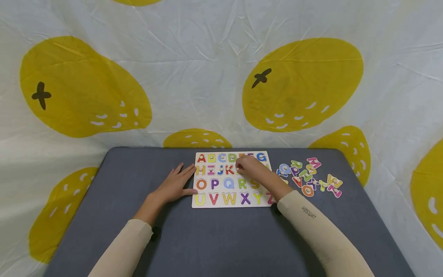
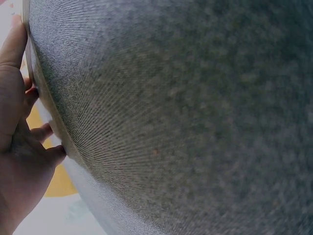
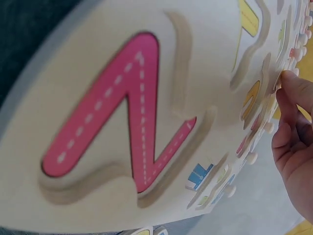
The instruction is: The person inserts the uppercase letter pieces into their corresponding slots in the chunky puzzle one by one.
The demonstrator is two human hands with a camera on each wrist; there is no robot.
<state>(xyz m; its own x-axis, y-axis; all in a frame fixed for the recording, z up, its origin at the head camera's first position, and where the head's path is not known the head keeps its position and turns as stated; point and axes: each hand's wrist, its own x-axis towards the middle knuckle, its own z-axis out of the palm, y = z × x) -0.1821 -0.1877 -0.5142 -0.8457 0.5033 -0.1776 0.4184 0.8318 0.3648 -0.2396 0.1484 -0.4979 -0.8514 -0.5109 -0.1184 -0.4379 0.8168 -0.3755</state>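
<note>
A white wooden alphabet puzzle board (image 1: pixel 221 192) lies on the table, its letters in four rows. Top-row letters such as A (image 1: pixel 202 157) and second-row ones such as J (image 1: pixel 220 169) carry small knobs. The left hand (image 1: pixel 174 184) rests at the board's left edge, fingers spread and thumb on the lower corner area. Over the second row, right of the K (image 1: pixel 229 169), the right hand (image 1: pixel 254 168) pinches a letter piece mostly hidden by its fingers. The right wrist view shows thumb and finger (image 3: pixel 289 76) together at the board's surface, beyond the pink Z recess (image 3: pixel 142 112).
Loose knobbed letter pieces lie scattered right of the board, among them an orange O (image 1: pixel 307 191), a pink M (image 1: pixel 313 162) and a blue Q (image 1: pixel 285 169). The dark grey table (image 1: pixel 221 238) meets a white cloth (image 1: pixel 194 88) with yellow fruit prints behind.
</note>
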